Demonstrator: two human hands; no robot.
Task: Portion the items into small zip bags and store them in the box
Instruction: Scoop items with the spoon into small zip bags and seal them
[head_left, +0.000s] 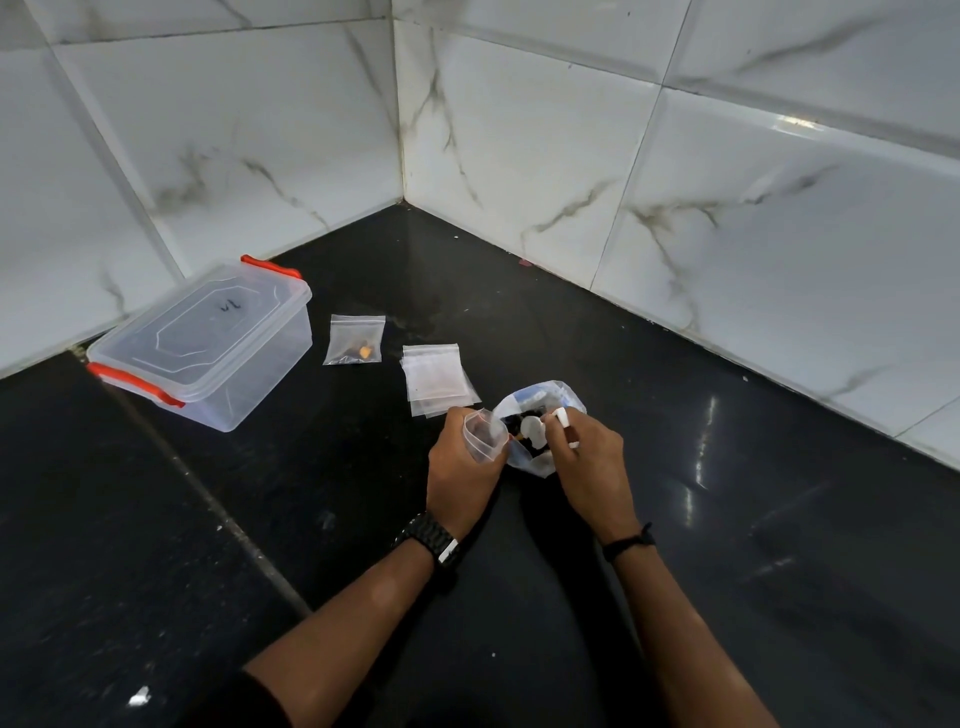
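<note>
The lidded box is sitting far left, well apart from your hands; your left hand is gripping a small zip bag, your right hand is pinching white pieces at the bigger bag

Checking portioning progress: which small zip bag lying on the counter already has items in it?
The lone zip bag lying between the box and the stack of bags. Small dark and orange pieces show at its bottom; the stacked bags look empty.
</note>
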